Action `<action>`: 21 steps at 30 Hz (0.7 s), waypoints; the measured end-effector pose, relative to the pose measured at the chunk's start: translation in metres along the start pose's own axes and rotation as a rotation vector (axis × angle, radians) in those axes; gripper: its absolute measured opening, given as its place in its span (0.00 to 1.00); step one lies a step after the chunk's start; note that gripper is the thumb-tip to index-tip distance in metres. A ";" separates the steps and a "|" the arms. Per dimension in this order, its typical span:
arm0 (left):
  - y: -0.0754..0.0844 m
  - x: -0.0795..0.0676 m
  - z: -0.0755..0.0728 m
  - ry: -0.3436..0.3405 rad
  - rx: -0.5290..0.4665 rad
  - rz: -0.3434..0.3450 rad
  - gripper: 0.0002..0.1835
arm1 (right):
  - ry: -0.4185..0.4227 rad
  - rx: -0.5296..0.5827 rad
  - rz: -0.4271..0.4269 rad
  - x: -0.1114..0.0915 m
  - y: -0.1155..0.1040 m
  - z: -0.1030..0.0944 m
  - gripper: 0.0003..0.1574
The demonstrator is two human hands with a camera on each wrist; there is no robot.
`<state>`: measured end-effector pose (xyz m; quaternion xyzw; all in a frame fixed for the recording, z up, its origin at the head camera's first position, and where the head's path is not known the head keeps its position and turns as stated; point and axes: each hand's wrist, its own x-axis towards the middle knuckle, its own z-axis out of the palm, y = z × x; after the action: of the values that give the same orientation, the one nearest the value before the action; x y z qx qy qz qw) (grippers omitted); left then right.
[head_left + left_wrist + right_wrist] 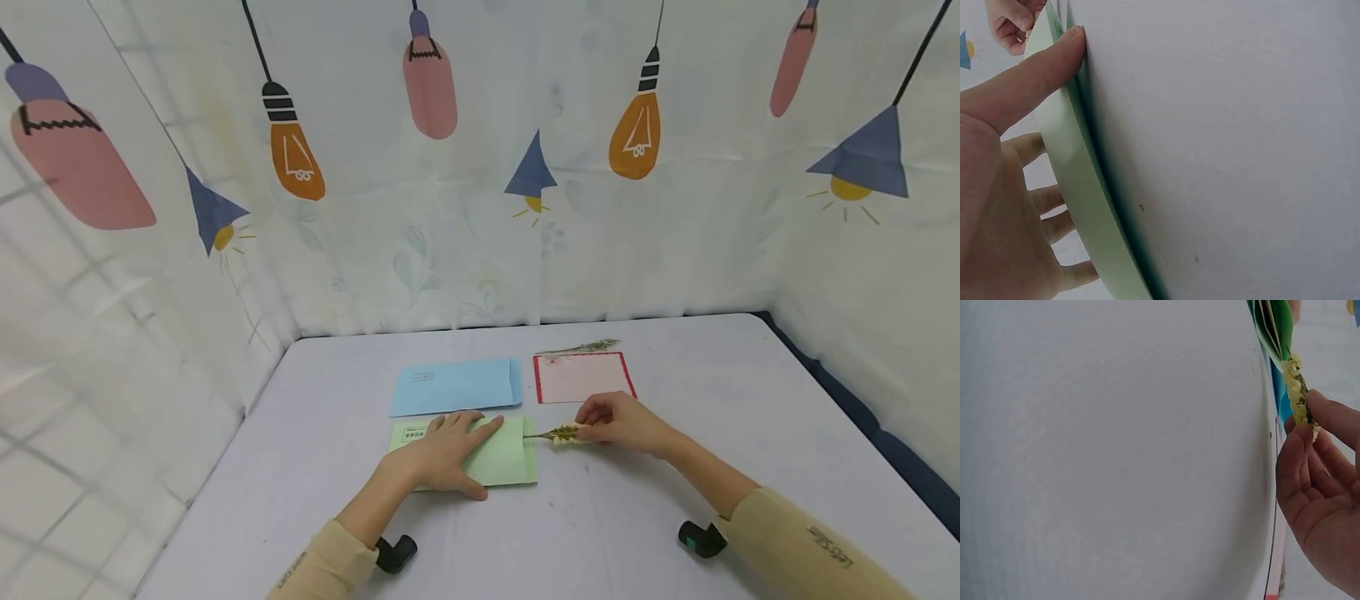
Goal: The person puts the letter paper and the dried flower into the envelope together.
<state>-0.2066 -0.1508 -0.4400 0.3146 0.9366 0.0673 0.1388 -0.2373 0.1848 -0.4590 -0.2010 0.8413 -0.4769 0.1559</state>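
A light green envelope (501, 458) lies on the white table, its right-hand mouth gaping in the right wrist view. My left hand (447, 457) spans it from above, with the thumb at the near edge and the spread fingertips at the far edge, gripping it across its width. Between thumb and fingertips, my right hand (617, 423) pinches a small sprig of pale yellow dried flowers (1295, 394). The sprig's thin stem (538, 435) points left and reaches into the envelope's mouth. Part of the flower head is hidden by the right fingers.
A blue envelope (453, 387) lies just behind the green one. To its right is a pink card with a red border (577, 375), with a thin dried green sprig (596, 346) along its far edge. A patterned white curtain (480, 250) hangs behind the table.
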 end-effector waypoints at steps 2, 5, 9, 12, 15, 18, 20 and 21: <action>0.000 0.000 0.000 0.000 -0.001 0.000 0.56 | -0.002 0.007 0.007 0.001 -0.002 0.003 0.15; 0.000 -0.001 0.000 0.000 -0.001 0.001 0.55 | -0.008 0.015 0.003 0.002 -0.005 0.006 0.15; 0.000 -0.001 0.000 0.003 -0.007 0.003 0.55 | -0.023 0.031 -0.016 0.003 -0.008 0.011 0.16; -0.001 -0.001 0.000 0.003 -0.018 0.003 0.55 | -0.040 0.039 -0.022 0.005 -0.009 0.014 0.15; -0.001 -0.001 0.000 0.001 -0.030 0.003 0.55 | -0.046 0.031 -0.028 0.006 -0.011 0.017 0.13; -0.001 -0.001 0.000 0.001 -0.029 0.004 0.55 | -0.047 0.015 -0.038 0.008 -0.012 0.021 0.12; -0.002 -0.001 0.000 0.001 -0.021 0.007 0.55 | -0.048 0.006 -0.046 0.010 -0.012 0.023 0.13; -0.002 0.000 0.000 0.002 -0.014 0.008 0.55 | -0.050 0.005 -0.048 0.011 -0.012 0.024 0.13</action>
<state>-0.2071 -0.1523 -0.4404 0.3173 0.9350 0.0745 0.1398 -0.2335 0.1562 -0.4612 -0.2324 0.8311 -0.4773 0.1659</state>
